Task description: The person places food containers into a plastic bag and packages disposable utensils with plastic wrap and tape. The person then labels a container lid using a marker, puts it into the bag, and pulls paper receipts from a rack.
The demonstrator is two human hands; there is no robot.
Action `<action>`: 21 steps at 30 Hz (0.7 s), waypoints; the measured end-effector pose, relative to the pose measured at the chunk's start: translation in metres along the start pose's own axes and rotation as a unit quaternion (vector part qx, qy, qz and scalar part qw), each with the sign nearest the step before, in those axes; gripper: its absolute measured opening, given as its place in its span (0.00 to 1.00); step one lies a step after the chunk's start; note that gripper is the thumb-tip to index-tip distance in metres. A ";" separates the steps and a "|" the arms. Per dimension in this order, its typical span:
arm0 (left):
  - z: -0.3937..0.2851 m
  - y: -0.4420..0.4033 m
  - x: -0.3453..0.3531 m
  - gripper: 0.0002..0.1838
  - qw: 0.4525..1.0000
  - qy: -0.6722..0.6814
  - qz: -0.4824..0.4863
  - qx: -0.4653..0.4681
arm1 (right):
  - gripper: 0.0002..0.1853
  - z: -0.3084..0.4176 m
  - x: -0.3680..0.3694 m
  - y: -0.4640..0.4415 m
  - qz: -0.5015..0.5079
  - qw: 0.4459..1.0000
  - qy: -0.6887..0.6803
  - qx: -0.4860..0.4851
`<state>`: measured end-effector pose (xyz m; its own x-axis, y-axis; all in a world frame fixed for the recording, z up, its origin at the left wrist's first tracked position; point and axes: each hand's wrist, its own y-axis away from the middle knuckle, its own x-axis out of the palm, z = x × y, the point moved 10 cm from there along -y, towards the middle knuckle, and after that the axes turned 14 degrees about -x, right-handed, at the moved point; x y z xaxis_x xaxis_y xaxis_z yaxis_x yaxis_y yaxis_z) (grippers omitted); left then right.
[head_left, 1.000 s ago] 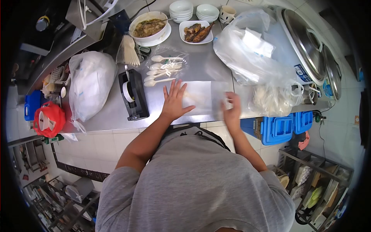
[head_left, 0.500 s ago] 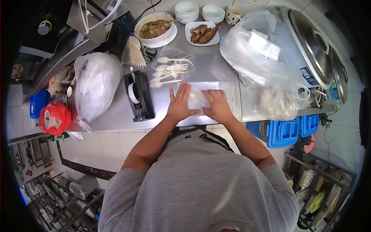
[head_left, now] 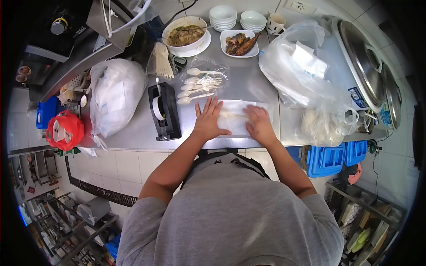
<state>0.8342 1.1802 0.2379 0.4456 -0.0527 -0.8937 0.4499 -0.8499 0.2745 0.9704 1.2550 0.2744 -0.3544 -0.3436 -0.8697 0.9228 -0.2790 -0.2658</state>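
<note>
A white sheet (head_left: 233,126), paper or thin wrapping, lies flat on the steel counter in front of me. A pale long shape shows faintly on or under it; I cannot tell what it is. My left hand (head_left: 208,120) rests palm down at the sheet's left side, fingers spread. Over the right side lies my right hand (head_left: 261,125), its fingers stretched out on the sheet. Just beyond my left hand are several pale spoons (head_left: 195,98), some in a clear plastic bag (head_left: 205,66). Left of that hand stands a black tape dispenser (head_left: 165,113).
At the back are a bowl of food (head_left: 185,36), a dish of fried fish (head_left: 239,43) and stacked white bowls (head_left: 222,17). Pale forks in plastic (head_left: 162,62) lie nearby. Filled plastic bags (head_left: 116,97) flank the counter. Lidded pots (head_left: 361,57) stand at right.
My right hand has slid right across the sheet, widening the gap between my hands. My left hand stays at the left side. The whole view has shifted slightly.
</note>
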 end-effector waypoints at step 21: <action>-0.009 0.006 -0.030 0.35 0.982 0.032 -0.080 0.171 | 0.18 0.008 0.015 -0.036 -0.063 0.997 -0.033 -0.042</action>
<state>0.8300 1.1818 0.2696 0.4431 0.1195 -0.8885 0.2374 -0.9713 -0.0123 0.9308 1.2521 0.2741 -0.4739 -0.3690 -0.7995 0.8792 -0.2488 -0.4063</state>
